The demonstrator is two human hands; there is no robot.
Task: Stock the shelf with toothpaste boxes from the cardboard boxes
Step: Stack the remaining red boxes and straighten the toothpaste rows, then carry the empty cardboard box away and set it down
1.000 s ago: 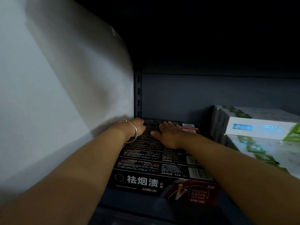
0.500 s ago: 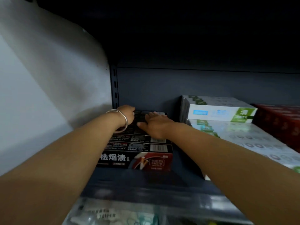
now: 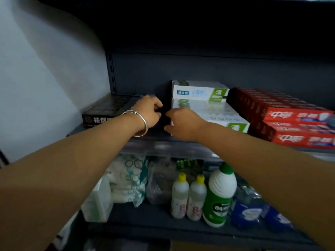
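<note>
Lower shelf (image 3: pixel 163 230): carrying 2 yellow-capped bottles (image 3: pixel 188 196), 1 green bottle (image 3: pixel 220 198) and bagged goods.
Hands: left hand (image 3: pixel 148 113) and right hand (image 3: pixel 183 124) are hovering close together, fingers loosely curled, gripping nothing.
Upper shelf (image 3: pixel 163 140): black toothpaste boxes (image 3: pixel 112 109) are lying at its left end, white-green boxes (image 3: pixel 204 104) in the middle, red boxes (image 3: pixel 290 116) on the right.
Room: a pale wall (image 3: pixel 45 78) is standing just left of the shelving.

Black toothpaste boxes (image 3: pixel 110 107) (flat) on shelf (image 3: pixel 163 140)
</note>
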